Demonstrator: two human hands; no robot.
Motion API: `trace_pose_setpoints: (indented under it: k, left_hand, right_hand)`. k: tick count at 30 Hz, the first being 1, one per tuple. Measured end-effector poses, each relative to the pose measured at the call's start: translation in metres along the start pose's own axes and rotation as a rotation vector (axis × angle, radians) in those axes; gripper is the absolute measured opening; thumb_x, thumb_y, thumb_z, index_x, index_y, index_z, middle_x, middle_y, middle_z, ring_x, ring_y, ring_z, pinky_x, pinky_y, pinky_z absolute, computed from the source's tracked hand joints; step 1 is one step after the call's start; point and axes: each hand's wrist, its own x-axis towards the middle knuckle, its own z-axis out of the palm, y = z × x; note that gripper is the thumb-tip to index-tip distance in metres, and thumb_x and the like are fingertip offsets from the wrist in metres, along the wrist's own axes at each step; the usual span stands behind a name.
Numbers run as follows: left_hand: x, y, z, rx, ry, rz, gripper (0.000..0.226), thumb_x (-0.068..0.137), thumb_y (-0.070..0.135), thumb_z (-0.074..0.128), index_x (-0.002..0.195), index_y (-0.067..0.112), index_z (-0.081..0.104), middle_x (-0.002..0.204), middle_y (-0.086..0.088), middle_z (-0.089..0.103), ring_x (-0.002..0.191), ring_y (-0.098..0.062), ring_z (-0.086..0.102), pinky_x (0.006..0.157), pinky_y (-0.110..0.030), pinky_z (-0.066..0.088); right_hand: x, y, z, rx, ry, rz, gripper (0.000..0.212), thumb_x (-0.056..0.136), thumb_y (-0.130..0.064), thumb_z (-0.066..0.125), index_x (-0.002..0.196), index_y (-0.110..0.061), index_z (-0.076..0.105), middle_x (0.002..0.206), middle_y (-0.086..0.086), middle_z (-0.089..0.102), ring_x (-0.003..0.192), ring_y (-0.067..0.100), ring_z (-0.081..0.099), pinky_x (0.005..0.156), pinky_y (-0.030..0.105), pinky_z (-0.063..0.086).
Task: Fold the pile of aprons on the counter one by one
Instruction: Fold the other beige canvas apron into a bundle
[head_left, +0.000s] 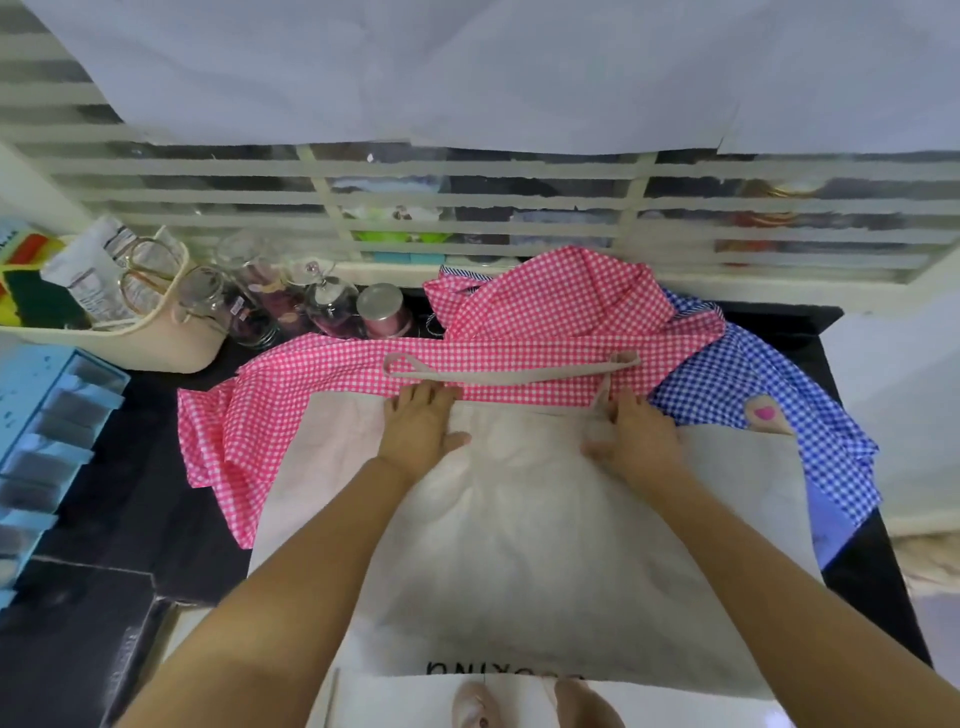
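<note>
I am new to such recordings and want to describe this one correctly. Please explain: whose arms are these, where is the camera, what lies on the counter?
No machine here: a person wears a camera on the head, looking down at their own bare arms. The left hand and right hand rest flat on a cream apron, near its strap; neither seems to grip anything. Under it lie a pink checked apron and a blue checked apron, on a black counter. Glass jars and a basket stand at the far left.
</note>
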Motion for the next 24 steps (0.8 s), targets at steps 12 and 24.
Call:
trace_pose_setpoints:
  k: [12,24]
  left_hand:
    - [0.016,-0.021,-0.014,0.087,0.035,0.306,0.020,0.092,0.021,0.061,0.096,0.006,0.073,0.100,-0.011,0.066,0.097,-0.037,0.054,0.079,-0.042,0.037]
    - [0.074,-0.018,-0.101,0.085,0.299,0.046,0.022,0.089,0.004,0.058,0.108,0.000,0.067,0.104,-0.023,0.057,0.100,-0.040,0.053,0.084,-0.045,0.038]
  right_hand:
    - [0.016,0.012,-0.017,0.427,-0.137,0.015,0.015,0.079,-0.015,0.075,0.072,-0.013,0.062,0.076,-0.004,0.063,0.072,0.010,0.056,0.060,0.017,0.039]
    - [0.086,-0.057,-0.103,0.183,0.113,-0.223,0.012,0.085,-0.011,0.067,0.084,-0.016,0.057,0.091,0.000,0.062,0.084,0.014,0.055,0.081,0.024,0.042]
